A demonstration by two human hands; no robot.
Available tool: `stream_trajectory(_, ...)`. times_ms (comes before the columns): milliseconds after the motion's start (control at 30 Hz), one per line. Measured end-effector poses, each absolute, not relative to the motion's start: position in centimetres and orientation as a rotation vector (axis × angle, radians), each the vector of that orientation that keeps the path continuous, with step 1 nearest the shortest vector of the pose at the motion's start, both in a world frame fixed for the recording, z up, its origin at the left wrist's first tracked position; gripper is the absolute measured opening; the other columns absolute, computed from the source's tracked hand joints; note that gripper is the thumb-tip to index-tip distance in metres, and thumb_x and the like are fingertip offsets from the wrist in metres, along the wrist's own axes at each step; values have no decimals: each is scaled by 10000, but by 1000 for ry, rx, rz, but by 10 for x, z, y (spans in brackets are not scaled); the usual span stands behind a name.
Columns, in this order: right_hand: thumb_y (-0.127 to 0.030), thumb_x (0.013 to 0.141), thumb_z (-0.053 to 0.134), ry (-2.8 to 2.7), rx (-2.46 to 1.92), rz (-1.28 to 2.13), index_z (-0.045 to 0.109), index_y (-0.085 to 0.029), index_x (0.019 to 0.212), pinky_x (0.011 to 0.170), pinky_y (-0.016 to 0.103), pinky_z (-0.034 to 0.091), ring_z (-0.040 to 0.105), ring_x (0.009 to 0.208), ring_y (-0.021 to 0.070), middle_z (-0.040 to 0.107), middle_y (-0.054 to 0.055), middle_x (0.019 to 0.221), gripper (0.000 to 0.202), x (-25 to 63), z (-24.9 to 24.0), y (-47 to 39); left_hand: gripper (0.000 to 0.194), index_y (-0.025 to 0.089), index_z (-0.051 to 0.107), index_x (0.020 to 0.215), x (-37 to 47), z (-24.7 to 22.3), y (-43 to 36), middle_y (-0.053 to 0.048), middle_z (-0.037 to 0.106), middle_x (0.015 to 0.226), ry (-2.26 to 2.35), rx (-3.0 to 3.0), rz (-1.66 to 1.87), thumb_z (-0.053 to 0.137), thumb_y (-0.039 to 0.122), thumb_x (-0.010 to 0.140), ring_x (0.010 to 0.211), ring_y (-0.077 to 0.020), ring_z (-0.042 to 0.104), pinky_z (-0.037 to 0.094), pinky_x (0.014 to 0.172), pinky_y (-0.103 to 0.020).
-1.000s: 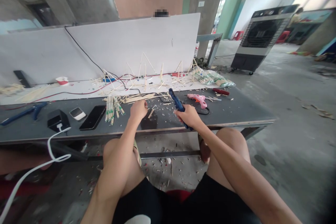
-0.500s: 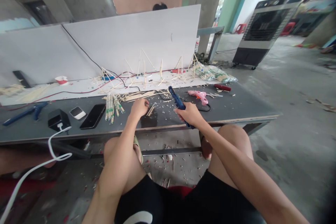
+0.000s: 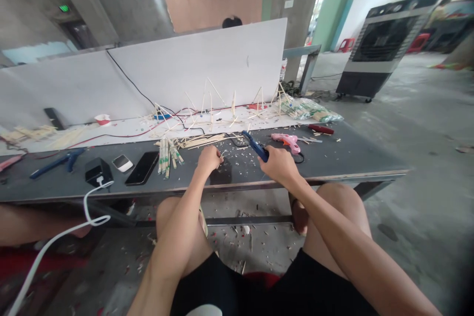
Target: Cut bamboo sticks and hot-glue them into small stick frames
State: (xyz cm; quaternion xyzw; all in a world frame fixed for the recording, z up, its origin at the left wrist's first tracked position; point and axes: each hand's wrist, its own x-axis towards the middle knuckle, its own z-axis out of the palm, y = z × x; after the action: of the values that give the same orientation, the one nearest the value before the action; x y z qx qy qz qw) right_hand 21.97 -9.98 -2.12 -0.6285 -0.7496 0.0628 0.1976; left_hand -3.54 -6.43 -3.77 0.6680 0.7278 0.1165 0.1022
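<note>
My left hand (image 3: 210,159) is closed at the table's front edge, its fingertips pinched around short wooden sticks (image 3: 222,154), mostly hidden by the fingers. My right hand (image 3: 280,163) grips a long blue hand tool (image 3: 255,144) that looks like a cutter; its tip points away from me, up and to the left. Just behind both hands lies a loose pile of thin wooden sticks (image 3: 202,141). Bundles of sticks in green-marked wrappers (image 3: 168,157) rest left of my left hand. A pink glue gun (image 3: 287,141) lies beyond my right hand.
Stick frames (image 3: 234,106) stand along the white board (image 3: 192,66). A bag of sticks (image 3: 311,110) and a red-handled tool (image 3: 320,129) lie at right. A phone (image 3: 142,168), black box (image 3: 98,172) with white cable, and another blue tool (image 3: 55,164) are at left.
My left hand has moved over the short sticks on the table and closed on them. The blue tool stays in my right hand. The whole view has shifted slightly left.
</note>
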Motion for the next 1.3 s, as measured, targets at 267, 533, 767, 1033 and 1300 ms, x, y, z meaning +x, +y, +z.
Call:
stream_trajectory(267, -452, 874, 605, -2240, -1773, 93, 655, -94, 1057, 747, 369, 466, 673, 904, 328, 693, 209, 1008, 405, 221, -40, -100, 147, 190, 782, 878, -59, -29, -66, -112, 774, 952, 2141, 1927, 413, 642, 230, 856, 897, -231, 709, 496, 775, -289)
stream_trajectory(533, -485, 885, 599, -2271, -1777, -78, 614, -58, 1128, 871, 414, 448, 594, 1037, 350, 637, 224, 1102, 492, 217, -55, -108, 72, 202, 780, 779, -67, -34, -64, -64, 772, 809, 2013, 1915, 368, 777, 267, 747, 733, -197, 695, 476, 676, -269)
stream_trajectory(767, -458, 877, 617, -2291, -1779, -14, 616, -82, 1122, 872, 401, 437, 581, 1057, 336, 636, 208, 1112, 448, 221, -52, -111, 102, 192, 780, 769, -67, -36, -59, -54, 760, 758, 2020, 1907, 405, 783, 287, 734, 681, -182, 680, 470, 654, -254)
stream_trajectory(1033, -454, 851, 643, -2293, -1752, 35, 635, -89, 1114, 869, 410, 439, 591, 1038, 343, 649, 191, 1094, 450, 227, -51, -110, 69, 183, 778, 779, -96, -26, -52, -98, 763, 821, 2318, 1818, 476, 751, 238, 747, 791, -228, 689, 476, 734, -284)
stream_trajectory(1300, -437, 849, 645, -2289, -1760, 22, 643, -86, 1085, 852, 391, 434, 600, 1020, 336, 656, 187, 1074, 423, 227, -47, -113, 71, 175, 764, 648, -70, -38, -50, -93, 727, 663, 2111, 1838, 353, 743, 187, 714, 646, -190, 654, 467, 663, -265)
